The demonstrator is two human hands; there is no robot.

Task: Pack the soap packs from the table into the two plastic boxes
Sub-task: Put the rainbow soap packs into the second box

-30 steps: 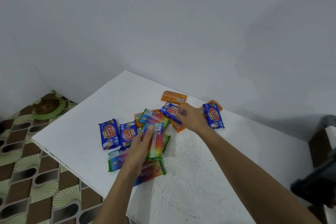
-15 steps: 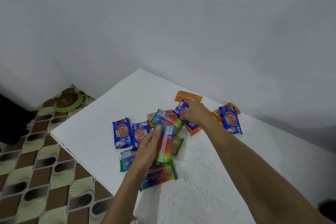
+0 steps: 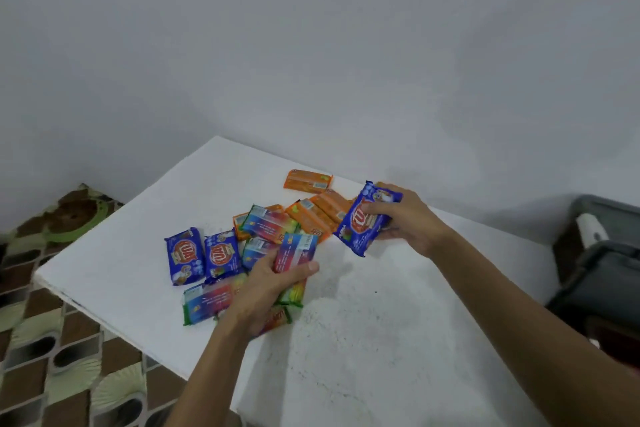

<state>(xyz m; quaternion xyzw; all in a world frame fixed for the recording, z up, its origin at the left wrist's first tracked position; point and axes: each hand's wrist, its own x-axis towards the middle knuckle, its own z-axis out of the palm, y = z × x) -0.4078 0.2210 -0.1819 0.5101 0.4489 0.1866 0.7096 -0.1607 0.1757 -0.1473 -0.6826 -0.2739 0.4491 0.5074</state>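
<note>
A single camera worn on the person's head looks forward and down across the white table from its near side. It sits close: both forearms enter from the bottom edge and reach over the table's middle at arm's length, the left hand gripping a rainbow soap pack, the right hand a blue soap pack. The wide lens also takes in the grey wall beyond the table and the tiled floor to its left.
</note>
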